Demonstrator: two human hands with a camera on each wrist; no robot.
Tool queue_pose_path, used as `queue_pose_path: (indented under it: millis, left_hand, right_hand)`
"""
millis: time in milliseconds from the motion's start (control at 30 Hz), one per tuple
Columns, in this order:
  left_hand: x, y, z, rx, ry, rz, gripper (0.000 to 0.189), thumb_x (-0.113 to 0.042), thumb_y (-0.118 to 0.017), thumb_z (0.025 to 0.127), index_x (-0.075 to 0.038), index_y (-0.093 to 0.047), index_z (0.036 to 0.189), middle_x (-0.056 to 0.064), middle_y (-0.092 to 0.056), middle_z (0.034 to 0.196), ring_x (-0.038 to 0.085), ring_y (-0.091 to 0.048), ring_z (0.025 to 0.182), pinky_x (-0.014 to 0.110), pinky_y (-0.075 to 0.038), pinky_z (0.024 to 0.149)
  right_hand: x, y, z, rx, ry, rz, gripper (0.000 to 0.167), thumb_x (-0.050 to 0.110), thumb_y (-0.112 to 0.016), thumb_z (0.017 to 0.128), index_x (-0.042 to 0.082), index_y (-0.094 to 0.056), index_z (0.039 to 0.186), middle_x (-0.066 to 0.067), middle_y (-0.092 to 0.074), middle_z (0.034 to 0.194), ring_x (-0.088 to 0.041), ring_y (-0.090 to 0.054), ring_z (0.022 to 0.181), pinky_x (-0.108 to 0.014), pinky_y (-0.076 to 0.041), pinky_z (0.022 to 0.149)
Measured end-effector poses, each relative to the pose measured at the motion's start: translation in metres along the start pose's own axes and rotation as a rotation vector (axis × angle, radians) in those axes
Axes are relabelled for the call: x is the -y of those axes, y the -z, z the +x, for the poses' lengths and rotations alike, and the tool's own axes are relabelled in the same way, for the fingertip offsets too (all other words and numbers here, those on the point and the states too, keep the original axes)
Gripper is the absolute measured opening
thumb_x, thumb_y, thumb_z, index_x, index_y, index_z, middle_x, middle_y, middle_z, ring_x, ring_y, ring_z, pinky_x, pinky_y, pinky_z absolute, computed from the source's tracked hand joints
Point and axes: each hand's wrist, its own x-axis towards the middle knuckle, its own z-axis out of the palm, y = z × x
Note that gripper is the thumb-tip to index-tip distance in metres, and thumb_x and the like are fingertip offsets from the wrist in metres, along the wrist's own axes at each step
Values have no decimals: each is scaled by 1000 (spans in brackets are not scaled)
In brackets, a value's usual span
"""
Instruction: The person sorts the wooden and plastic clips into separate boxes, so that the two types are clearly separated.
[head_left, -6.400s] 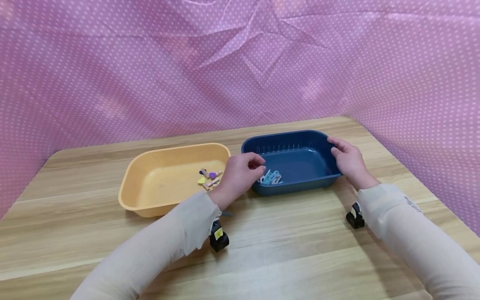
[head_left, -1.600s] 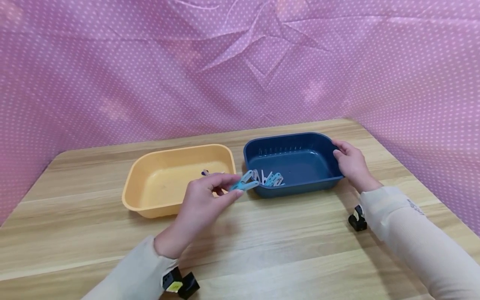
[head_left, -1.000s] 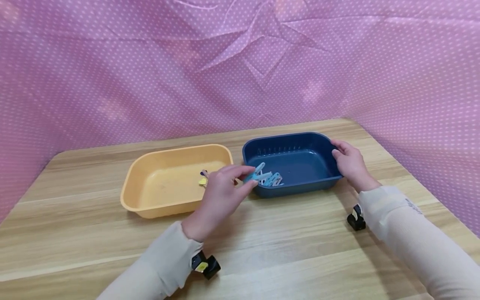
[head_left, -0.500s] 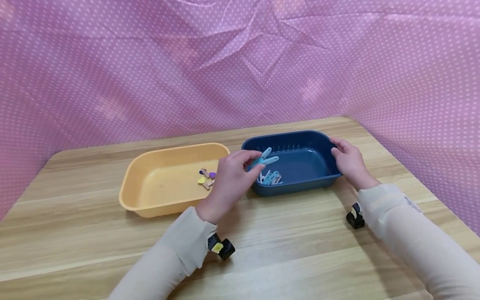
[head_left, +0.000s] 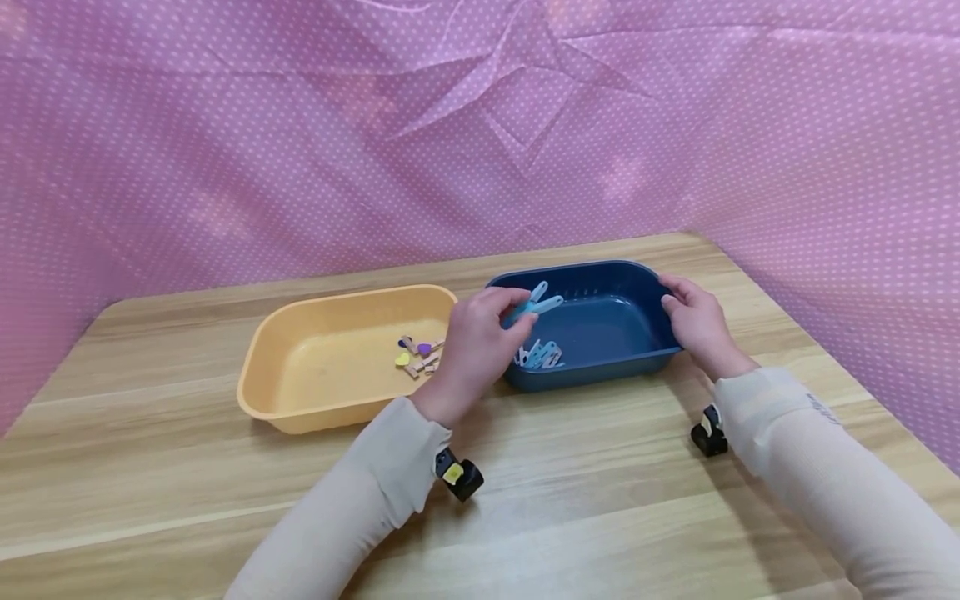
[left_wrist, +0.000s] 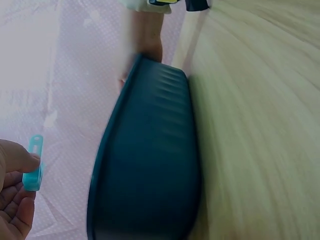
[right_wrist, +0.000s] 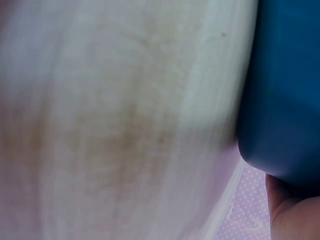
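Observation:
My left hand [head_left: 474, 343] pinches a light blue plastic clothespin [head_left: 546, 303] between thumb and fingertips, over the left end of the dark blue basin [head_left: 611, 327]. In the left wrist view that clothespin [left_wrist: 33, 167] stands apart from the basin's wall [left_wrist: 145, 165], above its rim. Below it, several blue and whitish clothespins [head_left: 543, 357] lie heaped in the basin's near left corner. My right hand [head_left: 699, 321] grips the basin's right rim, thumb and fingers on either side of the edge. The right wrist view shows only part of this hand [right_wrist: 299, 216] against the basin.
Left of the blue basin stands a yellow basin [head_left: 258, 393] on the wooden table [head_left: 570, 517]. Small wooden clothespins [head_left: 427, 363] with coloured hearts lie at its right end, partly hidden by my left hand. A pink dotted cloth [head_left: 480, 150] hangs behind the table.
My left hand has carried the blue clothespin from in front of the yellow basin rightward and farther back, over the blue basin. My right hand keeps its grip on the rim.

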Motion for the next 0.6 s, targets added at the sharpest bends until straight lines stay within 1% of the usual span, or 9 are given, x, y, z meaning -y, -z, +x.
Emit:
queue_pose_path:
  millis: [167, 233, 300, 433, 533, 600]
  left_hand:
    - [6, 0, 1, 43, 46, 20, 31, -19, -68, 84, -6, -67, 112, 7, -67, 108, 15, -59, 93, 23, -54, 83]
    - [8, 1, 0, 50, 55, 24, 33, -21, -69, 84, -7, -66, 114, 6, -66, 109, 14, -59, 94, 23, -53, 84]
    - [9, 3, 0, 48, 50, 15, 35, -21, -69, 84, -8, -65, 116, 6, -66, 112, 15, -60, 96, 23, -53, 85]
    - [7, 9, -1, 41, 19, 2, 34, -19, -68, 84, -7, -65, 115, 6, -65, 113, 16, -61, 98, 24, -53, 85]
    - [6, 13, -3, 44, 13, -1, 33, -18, -69, 84, -7, -65, 115, 6, -66, 112, 16, -61, 96, 25, -54, 83]
    - [7, 17, -5, 49, 11, 5, 33, -18, -68, 84, -7, -65, 115, 7, -66, 110, 15, -61, 92, 25, -55, 81]
  right_hand:
    - [1, -2, 1, -3, 12, 8, 44, 9, -32, 99, 0, -32, 142, -23, -30, 146, -36, -27, 135, -49, -25, 111]
    - [2, -3, 1, 2, 12, 10, 44, 9, -32, 99, 0, -32, 142, -23, -30, 146, -36, -27, 135, -49, -25, 111]
    - [3, -3, 1, 3, 8, 8, 45, 10, -32, 99, 0, -31, 143, -22, -29, 146, -35, -26, 135, -49, -25, 111]
    - [4, -3, 0, -5, 6, 5, 45, 10, -32, 99, 1, -31, 143, -22, -29, 146, -35, -26, 135, -49, -25, 111]
    - [3, -2, 0, -6, 5, 4, 45, 10, -32, 99, 1, -31, 143, -22, -29, 147, -35, -26, 135, -49, -25, 111]
    - [2, -1, -1, -3, -3, -3, 45, 11, -32, 99, 1, -30, 143, -22, -28, 147, -35, -26, 136, -50, -25, 111]
